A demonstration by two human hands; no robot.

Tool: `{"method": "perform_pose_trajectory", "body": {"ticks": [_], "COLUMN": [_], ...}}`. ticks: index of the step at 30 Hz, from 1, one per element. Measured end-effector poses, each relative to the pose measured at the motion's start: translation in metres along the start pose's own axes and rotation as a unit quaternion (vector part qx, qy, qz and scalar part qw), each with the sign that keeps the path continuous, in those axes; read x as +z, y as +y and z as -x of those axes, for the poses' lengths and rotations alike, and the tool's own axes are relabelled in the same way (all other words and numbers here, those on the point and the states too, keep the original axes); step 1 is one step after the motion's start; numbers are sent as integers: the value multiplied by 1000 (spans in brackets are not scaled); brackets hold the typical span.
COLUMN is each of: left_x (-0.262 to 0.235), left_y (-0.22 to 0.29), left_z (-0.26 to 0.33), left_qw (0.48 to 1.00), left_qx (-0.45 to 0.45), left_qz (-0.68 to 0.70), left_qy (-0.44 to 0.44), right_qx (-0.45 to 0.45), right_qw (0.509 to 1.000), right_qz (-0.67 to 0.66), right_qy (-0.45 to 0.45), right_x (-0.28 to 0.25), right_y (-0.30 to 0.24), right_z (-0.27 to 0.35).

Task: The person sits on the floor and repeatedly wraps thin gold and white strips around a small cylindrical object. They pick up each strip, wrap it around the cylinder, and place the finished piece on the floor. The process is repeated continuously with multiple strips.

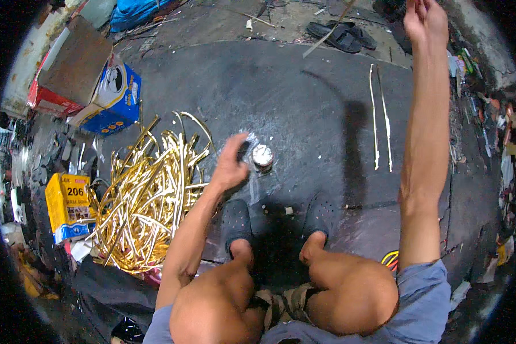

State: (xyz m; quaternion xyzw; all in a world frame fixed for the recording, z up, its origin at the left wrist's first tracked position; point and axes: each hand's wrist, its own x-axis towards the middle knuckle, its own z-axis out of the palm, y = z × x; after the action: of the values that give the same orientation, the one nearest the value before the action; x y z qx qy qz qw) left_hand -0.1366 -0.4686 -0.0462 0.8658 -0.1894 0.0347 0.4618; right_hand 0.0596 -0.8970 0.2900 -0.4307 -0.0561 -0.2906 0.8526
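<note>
My left hand is over the floor with thumb and fingers apart, holding nothing, just left of a small round can with a whitish top. My right hand is raised at the top right, its fingers pinched together and partly cut off by the frame. A thin, flat strip slants down from the top edge nearby. Where it meets my fingers is out of frame, but the shadow on the floor shows it running from the hand. Two narrow strips lie side by side below.
A tangled heap of shiny gold strips lies at my left, beside a yellow box. Farther back stand an open carton and a blue box. Black sandals lie at the far side. Clutter lines the right edge.
</note>
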Motion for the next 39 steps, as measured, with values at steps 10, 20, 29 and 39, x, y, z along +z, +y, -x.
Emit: {"method": "perform_pose_trajectory", "body": {"ticks": [10,20,29,39], "left_x": [-31,-23,-24,-7], "left_y": [-117,-79,15,38], "left_z": [-61,-43,17,41], "left_qw": [903,911,850,768], "left_qx": [-343,-295,-329,-365], "left_qz": [-129,195,411,525], "left_qy": [223,214,32,-23], "right_qx": [147,250,218,166], "right_qw": [892,806,828,918], "right_qz": [205,525,485,347], "right_qy": [375,-108,-178,-91], "right_x": [-250,-130,-58,-26], "right_y": [121,179,202,162], "right_z": [287,436,398,375]}}
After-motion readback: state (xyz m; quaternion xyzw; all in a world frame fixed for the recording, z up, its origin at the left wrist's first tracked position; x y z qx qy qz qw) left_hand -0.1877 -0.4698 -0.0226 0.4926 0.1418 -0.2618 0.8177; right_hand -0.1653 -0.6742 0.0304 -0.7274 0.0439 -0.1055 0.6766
